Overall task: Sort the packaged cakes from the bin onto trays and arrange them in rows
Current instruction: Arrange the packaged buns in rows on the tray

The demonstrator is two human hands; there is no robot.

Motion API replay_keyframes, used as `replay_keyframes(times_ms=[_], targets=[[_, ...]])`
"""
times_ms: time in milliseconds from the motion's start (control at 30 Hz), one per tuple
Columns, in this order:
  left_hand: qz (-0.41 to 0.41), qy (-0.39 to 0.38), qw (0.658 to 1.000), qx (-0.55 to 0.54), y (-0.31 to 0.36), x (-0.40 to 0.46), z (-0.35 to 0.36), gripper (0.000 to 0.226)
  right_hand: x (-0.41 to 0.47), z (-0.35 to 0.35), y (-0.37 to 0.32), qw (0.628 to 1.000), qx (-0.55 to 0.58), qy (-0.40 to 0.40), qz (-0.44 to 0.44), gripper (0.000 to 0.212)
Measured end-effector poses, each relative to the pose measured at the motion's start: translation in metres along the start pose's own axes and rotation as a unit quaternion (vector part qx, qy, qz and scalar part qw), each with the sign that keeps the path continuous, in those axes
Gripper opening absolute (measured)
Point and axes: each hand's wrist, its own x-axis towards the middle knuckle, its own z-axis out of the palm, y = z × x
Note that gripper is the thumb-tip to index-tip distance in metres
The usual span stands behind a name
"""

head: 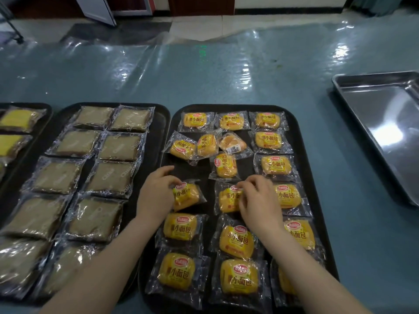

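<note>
Mostly, I judge the sorting done and the row-making well along. Largest first: the teal table (204, 82), covered in glossy wrinkled plastic film, carries a bare stainless steel tray (385, 123) at three o'clock, which looks like the emptied bin, though I can't be sure. At nine o'clock sits a black tray of brown cakes (158, 137), flat square slabs in crinkly clear wrappers, already in two tidy columns; beyond it at the far left edge a third tray (45, 109) shows yellow-green cakes, mostly cut off. Dead centre is the black tray of small yellow buns (301, 141), plump rounded pillows in shiny printed film. Its right column and near rows are straight; four loose packets (207, 145) at twelve o'clock lie skewed and overlapping, so they remain to be placed. My left hand (156, 196) grips a tilted bun packet (187, 196) in the left column, fingers curled over its top. My right hand (258, 200) pinches the middle-column packet (229, 199) by its wrapper, just beside.
</note>
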Motion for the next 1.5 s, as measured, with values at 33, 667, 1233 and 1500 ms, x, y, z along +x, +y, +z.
replay_keyframes(times_ms=[33, 667, 1233, 1500], targets=[[0.014, -0.001, 1.000, 0.003, 0.006, -0.004, 0.006, 0.030, -0.004, 0.004, -0.004, 1.000, 0.001, -0.013, -0.018, 0.034], [0.181, -0.271, 0.930, 0.172, -0.018, -0.022, 0.030, 0.061, -0.023, 0.014, -0.008, 0.975, -0.023, -0.214, -0.058, 0.052], [0.108, -0.167, 0.977, 0.080, 0.017, 0.062, 0.024, 0.075, 0.084, 0.016, -0.016, 0.950, 0.233, -0.096, 0.187, 0.039], [0.122, -0.180, 0.970, 0.111, 0.034, 0.103, 0.051, 0.068, 0.073, -0.001, 0.005, 0.954, 0.228, -0.011, 0.193, 0.023]])
